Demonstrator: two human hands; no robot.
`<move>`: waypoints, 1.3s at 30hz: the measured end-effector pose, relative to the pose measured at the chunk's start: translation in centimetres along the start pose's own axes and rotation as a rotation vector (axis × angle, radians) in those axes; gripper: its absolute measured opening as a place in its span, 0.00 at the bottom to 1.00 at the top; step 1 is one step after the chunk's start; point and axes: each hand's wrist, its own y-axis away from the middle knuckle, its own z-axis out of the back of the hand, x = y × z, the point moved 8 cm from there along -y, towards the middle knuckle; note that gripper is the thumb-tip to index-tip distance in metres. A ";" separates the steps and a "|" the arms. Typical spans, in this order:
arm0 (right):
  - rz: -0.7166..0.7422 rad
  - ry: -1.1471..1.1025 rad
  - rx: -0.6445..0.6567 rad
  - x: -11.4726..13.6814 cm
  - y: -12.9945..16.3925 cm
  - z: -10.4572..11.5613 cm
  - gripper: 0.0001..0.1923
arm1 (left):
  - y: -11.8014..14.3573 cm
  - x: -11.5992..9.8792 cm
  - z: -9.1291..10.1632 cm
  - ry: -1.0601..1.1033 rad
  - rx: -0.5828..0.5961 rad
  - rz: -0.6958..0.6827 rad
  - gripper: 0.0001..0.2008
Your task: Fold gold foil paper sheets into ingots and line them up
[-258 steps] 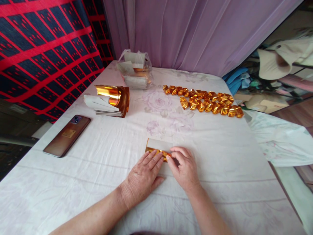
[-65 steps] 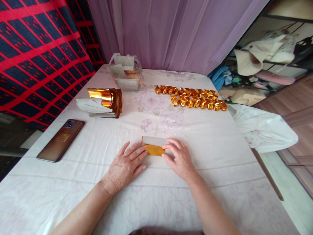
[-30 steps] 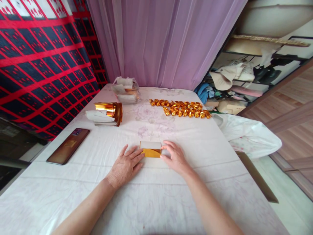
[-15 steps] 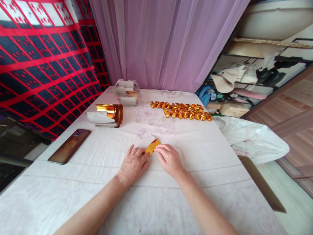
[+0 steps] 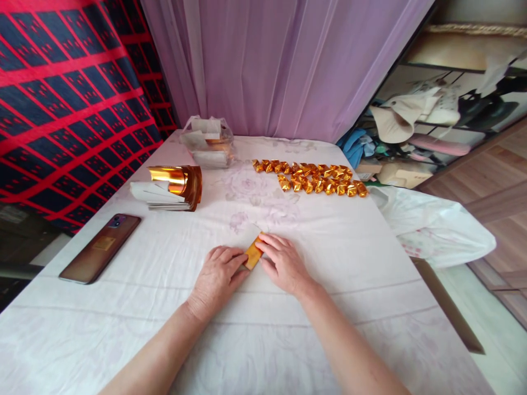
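On the surface (image 5: 263, 351) between the left hand (image 5: 220, 277) and right hand (image 5: 284, 264), the gold strip (image 5: 253, 256), probably light, slick and easily creased, suits an edge hold; fingers of both touch it, whether pinching I cannot tell

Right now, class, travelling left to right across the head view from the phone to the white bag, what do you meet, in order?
Phone → stack of gold and white sheets → left hand → folded gold strip → right hand → white bag.

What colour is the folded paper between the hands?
The paper shows shiny gold, best in the head view.
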 end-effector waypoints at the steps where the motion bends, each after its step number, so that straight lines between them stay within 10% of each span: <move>1: 0.004 -0.001 0.002 0.0 0.1 0.0 0.19 | -0.2 0.0 0.0 -0.001 0.004 0.002 0.12; 17: 0.174 0.023 -0.122 2.1 0.5 0.9 0.06 | -0.6 -0.1 0.2 0.010 0.039 0.045 0.11; 39: -0.106 -0.047 -0.173 0.9 0.0 0.3 0.07 | -0.7 1.0 0.6 0.071 -0.050 0.122 0.08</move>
